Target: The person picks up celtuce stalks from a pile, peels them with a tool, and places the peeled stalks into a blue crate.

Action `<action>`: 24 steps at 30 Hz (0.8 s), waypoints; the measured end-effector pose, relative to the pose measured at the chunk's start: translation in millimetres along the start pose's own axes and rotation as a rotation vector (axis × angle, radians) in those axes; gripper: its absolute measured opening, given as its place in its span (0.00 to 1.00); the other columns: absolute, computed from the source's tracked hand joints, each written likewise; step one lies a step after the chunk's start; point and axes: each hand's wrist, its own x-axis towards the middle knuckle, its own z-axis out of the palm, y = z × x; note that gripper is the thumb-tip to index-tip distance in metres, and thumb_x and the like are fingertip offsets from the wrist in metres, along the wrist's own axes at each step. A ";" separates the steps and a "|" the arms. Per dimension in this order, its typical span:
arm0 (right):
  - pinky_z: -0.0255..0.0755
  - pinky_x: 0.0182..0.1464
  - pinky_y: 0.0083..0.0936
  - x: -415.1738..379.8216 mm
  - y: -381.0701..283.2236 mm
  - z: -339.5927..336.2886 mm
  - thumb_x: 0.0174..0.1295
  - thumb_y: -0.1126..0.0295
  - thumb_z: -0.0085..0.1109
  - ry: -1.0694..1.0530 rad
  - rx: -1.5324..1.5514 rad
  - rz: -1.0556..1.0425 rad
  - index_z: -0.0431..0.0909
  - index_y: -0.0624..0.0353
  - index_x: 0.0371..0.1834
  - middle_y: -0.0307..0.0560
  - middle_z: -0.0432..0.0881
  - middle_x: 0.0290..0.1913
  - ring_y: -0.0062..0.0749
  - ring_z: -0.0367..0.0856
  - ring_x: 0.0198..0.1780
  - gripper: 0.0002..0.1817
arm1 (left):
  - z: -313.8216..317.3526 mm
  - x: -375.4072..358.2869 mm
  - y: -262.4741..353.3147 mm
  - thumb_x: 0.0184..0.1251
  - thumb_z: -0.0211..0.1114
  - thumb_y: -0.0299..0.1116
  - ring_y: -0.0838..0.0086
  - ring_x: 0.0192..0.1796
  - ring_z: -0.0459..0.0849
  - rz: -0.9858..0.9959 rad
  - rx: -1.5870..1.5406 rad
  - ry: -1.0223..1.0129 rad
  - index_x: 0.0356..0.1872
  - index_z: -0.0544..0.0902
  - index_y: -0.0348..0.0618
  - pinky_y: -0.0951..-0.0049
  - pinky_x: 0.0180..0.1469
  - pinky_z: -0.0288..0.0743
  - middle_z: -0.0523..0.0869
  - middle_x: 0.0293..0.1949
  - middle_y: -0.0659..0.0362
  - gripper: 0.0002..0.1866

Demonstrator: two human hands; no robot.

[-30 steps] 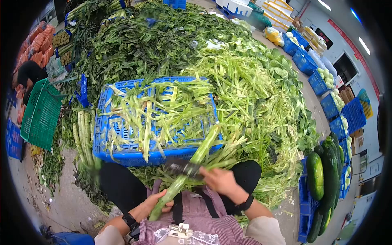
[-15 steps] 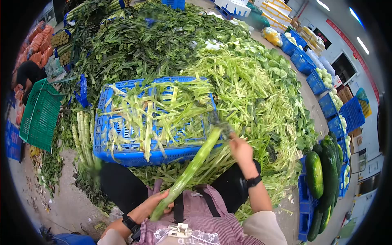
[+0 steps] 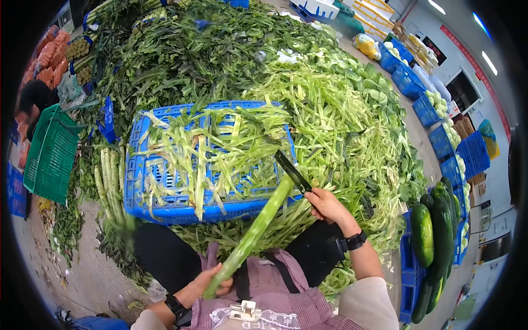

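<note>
My left hand [image 3: 211,282] is wrapped round the lower end of a long pale-green celtuce stem [image 3: 252,240], peeled along most of its length. The stem slants up and away from my lap, its far end at the front right of an upturned blue crate [image 3: 165,213]. In my right hand [image 3: 325,205] is a knife [image 3: 291,171] with a long dark blade, pointing up and left. The blade lies right at the stem's far tip. Pale peel strips [image 3: 201,170] are strewn over the crate.
Heaps of peel [image 3: 330,115] and dark leaves [image 3: 181,60] surround the crate. Unpeeled stems [image 3: 109,179] lie left, near a green basket [image 3: 50,157] and a bent-over person [image 3: 36,99]. Large green gourds [image 3: 441,234] rest on blue crates at right.
The knife and my right hand have shifted slightly, and the blade, blurred before, now shows sharply at the stem's tip. My left hand keeps its hold. The person at left has moved a little.
</note>
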 end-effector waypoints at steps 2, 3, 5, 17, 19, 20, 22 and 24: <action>0.61 0.13 0.20 2.4 0.8 -3.1 0.69 0.56 0.48 -0.035 0.037 0.036 0.73 0.63 0.48 0.38 0.73 0.17 0.19 0.69 0.13 0.19 | 1.5 -0.3 0.1 0.73 0.42 0.58 0.70 0.22 0.68 -0.006 0.026 0.030 0.52 0.70 0.48 0.74 0.25 0.63 0.68 0.26 0.59 0.25; 0.61 0.13 0.20 5.7 1.9 -4.5 0.69 0.56 0.48 -0.067 0.025 0.050 0.73 0.62 0.49 0.38 0.73 0.17 0.20 0.68 0.13 0.19 | -1.0 0.6 0.1 0.73 0.42 0.59 0.69 0.22 0.68 -0.007 0.058 0.051 0.57 0.68 0.50 0.73 0.25 0.64 0.68 0.26 0.58 0.26; 0.61 0.12 0.21 11.0 6.1 -3.6 0.69 0.56 0.47 -0.100 0.015 0.065 0.72 0.61 0.50 0.38 0.73 0.17 0.20 0.68 0.13 0.19 | -2.5 0.9 0.0 0.73 0.41 0.60 0.68 0.21 0.69 -0.008 0.091 0.073 0.62 0.67 0.51 0.72 0.25 0.64 0.68 0.26 0.57 0.29; 0.66 0.15 0.23 -10.9 33.4 9.9 0.69 0.55 0.47 -0.088 -0.112 0.059 0.73 0.62 0.49 0.40 0.73 0.16 0.22 0.72 0.13 0.20 | 49.3 -37.0 11.9 0.70 0.54 0.53 0.72 0.24 0.74 0.208 0.471 0.166 0.56 0.70 0.40 0.76 0.24 0.68 0.74 0.27 0.58 0.26; 0.66 0.16 0.22 -13.6 35.1 12.2 0.69 0.55 0.47 -0.053 -0.115 0.023 0.73 0.61 0.50 0.41 0.74 0.16 0.22 0.72 0.14 0.20 | 54.4 -38.4 16.8 0.69 0.58 0.49 0.73 0.24 0.75 0.228 0.548 0.206 0.53 0.71 0.39 0.77 0.22 0.69 0.75 0.27 0.57 0.24; 0.67 0.17 0.22 -13.4 39.9 15.7 0.69 0.54 0.47 -0.022 -0.109 0.004 0.74 0.61 0.52 0.41 0.74 0.16 0.22 0.72 0.14 0.21 | 59.8 -40.3 18.8 0.68 0.60 0.48 0.73 0.25 0.76 0.218 0.612 0.214 0.53 0.71 0.39 0.77 0.22 0.69 0.76 0.27 0.58 0.23; 0.72 0.21 0.29 -5.8 62.5 16.2 0.66 0.52 0.51 0.053 -0.127 -0.052 0.73 0.60 0.55 0.48 0.78 0.18 0.34 0.78 0.17 0.24 | 81.1 -51.4 25.6 0.67 0.61 0.47 0.74 0.25 0.77 0.267 0.676 0.268 0.53 0.71 0.41 0.78 0.22 0.70 0.77 0.27 0.58 0.23; 0.74 0.26 0.40 -4.2 83.0 13.3 0.62 0.49 0.55 0.680 -0.734 -0.424 0.71 0.58 0.59 0.56 0.81 0.22 0.49 0.81 0.23 0.29 | 102.6 -63.3 34.3 0.67 0.62 0.44 0.76 0.27 0.78 0.389 0.791 0.375 0.53 0.72 0.43 0.79 0.21 0.73 0.78 0.27 0.60 0.21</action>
